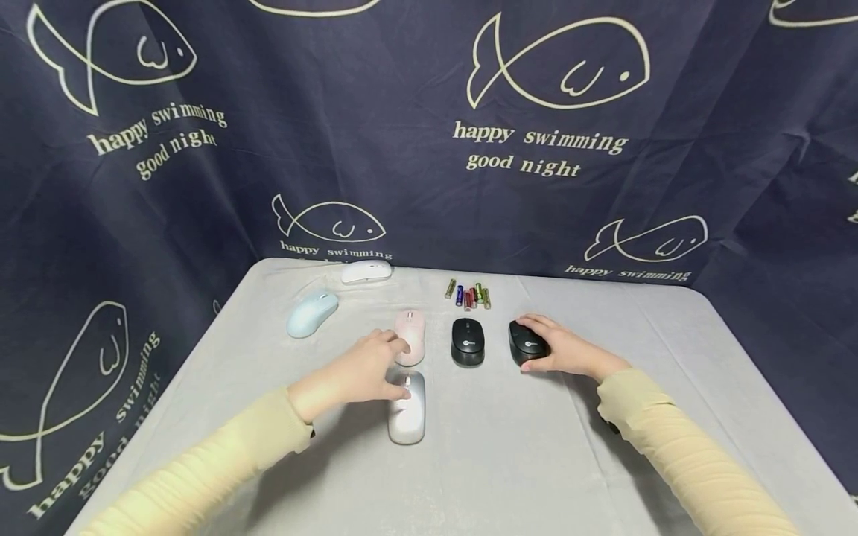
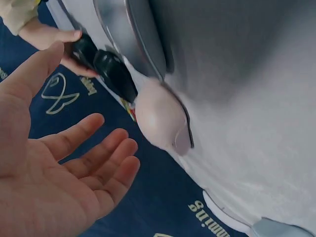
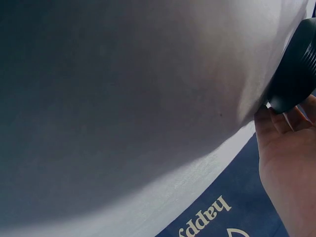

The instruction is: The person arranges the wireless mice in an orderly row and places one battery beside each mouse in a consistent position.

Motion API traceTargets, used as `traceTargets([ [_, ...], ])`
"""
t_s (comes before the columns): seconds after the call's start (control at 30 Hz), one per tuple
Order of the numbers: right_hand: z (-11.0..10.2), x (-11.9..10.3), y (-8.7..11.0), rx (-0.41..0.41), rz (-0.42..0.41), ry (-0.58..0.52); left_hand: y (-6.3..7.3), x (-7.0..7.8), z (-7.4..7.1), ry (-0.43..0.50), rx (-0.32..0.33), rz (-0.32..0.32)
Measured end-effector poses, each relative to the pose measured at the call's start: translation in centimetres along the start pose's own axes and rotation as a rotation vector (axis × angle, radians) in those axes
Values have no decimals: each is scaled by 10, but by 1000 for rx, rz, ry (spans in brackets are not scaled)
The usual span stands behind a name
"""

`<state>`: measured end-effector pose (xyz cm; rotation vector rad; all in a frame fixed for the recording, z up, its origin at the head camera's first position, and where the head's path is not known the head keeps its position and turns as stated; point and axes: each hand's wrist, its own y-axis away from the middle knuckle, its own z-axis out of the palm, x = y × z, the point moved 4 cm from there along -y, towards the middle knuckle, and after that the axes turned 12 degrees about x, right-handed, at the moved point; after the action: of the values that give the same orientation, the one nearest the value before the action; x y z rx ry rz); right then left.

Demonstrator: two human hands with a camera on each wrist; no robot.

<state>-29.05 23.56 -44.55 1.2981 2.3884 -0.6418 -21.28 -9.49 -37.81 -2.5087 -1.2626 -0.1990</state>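
My left hand (image 1: 367,368) hovers over the table beside a pink computer mouse (image 1: 410,327) and a pale silver-white mouse (image 1: 407,423). In the left wrist view, the fingers are spread and loosely bent, with a gap between them and the pink mouse (image 2: 159,116). Nothing lies in that palm. Farther right, my right hand (image 1: 565,350) grips a black mouse (image 1: 526,344), thumb on the near side and fingers around the far side. The right wrist view shows fingertips against this dark mouse (image 3: 294,69). A second black mouse (image 1: 468,344) stands just left of it.
Several small coloured batteries (image 1: 467,296) lie grouped behind the black mice. A light blue mouse (image 1: 313,314) and a white mouse (image 1: 366,272) sit at the back left. A pale cloth covers the table (image 1: 509,461), and a dark blue fish-print curtain (image 1: 415,149) hangs behind.
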Motion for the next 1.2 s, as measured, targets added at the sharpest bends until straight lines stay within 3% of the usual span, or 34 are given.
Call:
traceTargets([
  [0.47,1,1,1,13,-5,1,-15,-51,-19,-1,189,-138],
  [0.8,0,-1,1,12,-1,-7,-20,-83,-24,25,271,-216],
  [1.2,-1,-3,1,14,-5,-5,-19,-119,-26,-49,314,-332],
])
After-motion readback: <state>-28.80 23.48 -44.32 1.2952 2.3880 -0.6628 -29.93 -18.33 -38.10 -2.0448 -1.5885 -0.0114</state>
